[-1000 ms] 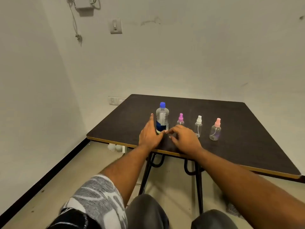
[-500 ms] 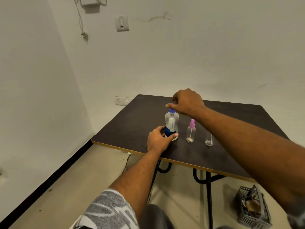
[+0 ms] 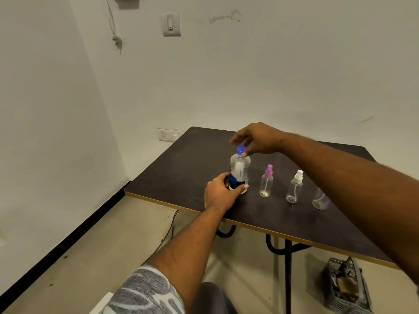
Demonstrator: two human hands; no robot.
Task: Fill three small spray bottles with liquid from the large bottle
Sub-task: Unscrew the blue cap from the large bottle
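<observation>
**benchwarmer:** Standing right here. How far along are we?

**cornerguy:** Barely started, I'd say. On the dark table (image 3: pixel 181 173) the large water bottle (image 3: pixel 240 171) stands upright near the front edge and looks nearly full, with its lid on. The three small ones line up to its right. The purple-topped spray bottle (image 3: pixel 266 182) is just beside it, then comes the white-topped spray bottle (image 3: pixel 294 186), and the third spray bottle (image 3: pixel 319 199) is farthest out, its top hidden behind the forearm. All three look empty to me, and the two tops I can see are still on. So uncapping, opening the sprayers and all three pours are left.

**benchwarmer:** And the hands?

**cornerguy:** The left hand (image 3: pixel 218 196) is wrapped round the big bottle's lower half at the label, thumb across the front, steadying it. The right hand (image 3: pixel 258 138) hangs over the top, fingers curled and thumb tip pinching the blue cap (image 3: pixel 241 150). Looks set to twist.
</observation>
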